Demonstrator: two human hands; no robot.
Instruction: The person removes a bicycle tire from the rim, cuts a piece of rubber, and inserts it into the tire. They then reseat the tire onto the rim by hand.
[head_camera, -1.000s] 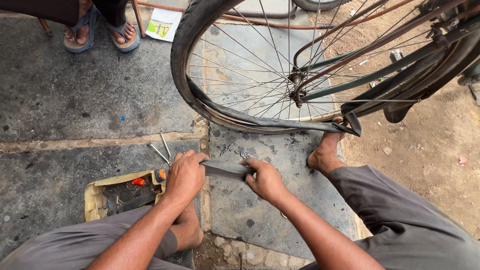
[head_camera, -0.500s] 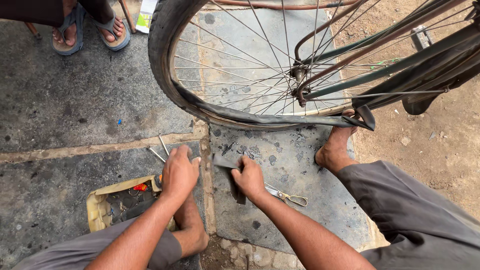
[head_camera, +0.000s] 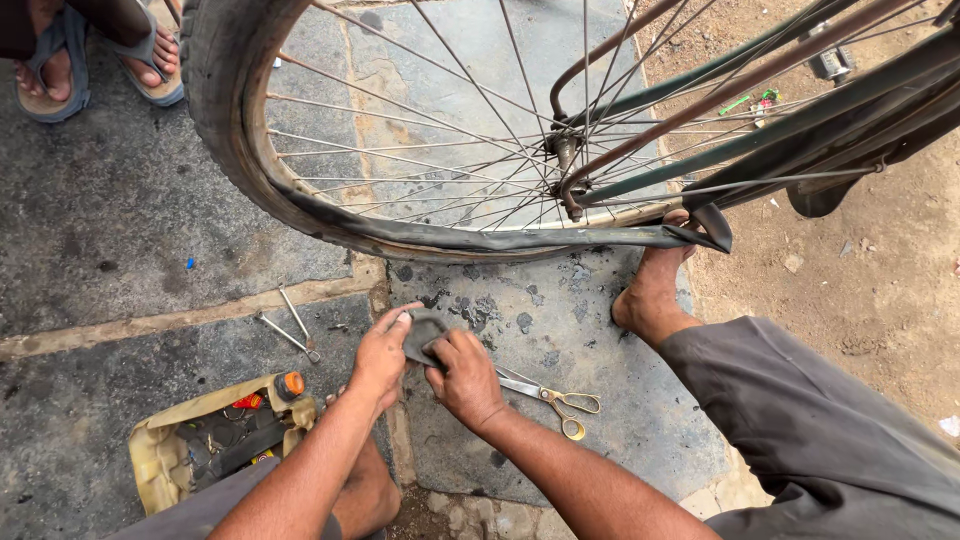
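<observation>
A bicycle wheel (head_camera: 300, 130) fills the top of the view, standing upright on the stone paving (head_camera: 120, 230), its worn tyre running down the left and its spokes meeting at the hub right of centre. A slack black inner tube (head_camera: 520, 238) hangs out along the wheel's lower rim and ends in a fold near the person's bare foot (head_camera: 650, 295), which rests at the paving's right edge where the dirt ground (head_camera: 880, 290) begins. At the top left corner, another person's sandalled feet (head_camera: 95, 60) stand on the stone. Near the bottom left corner lies an open, yellowish tool pouch (head_camera: 160, 455) with small items inside, an orange-capped one at its upper end. Two thin metal tools (head_camera: 290, 330) lie crossed on the paving, just above the pouch. A pair of scissors with yellow handles (head_camera: 550, 395) lies on the slab just right of the hands. At the middle of the lower paving, the left hand (head_camera: 380, 355) and right hand (head_camera: 465, 375) meet, both closed in a pinch on a small dark rubber piece (head_camera: 425, 328), fingers of each gripping its edges from either side, just above the slab.
</observation>
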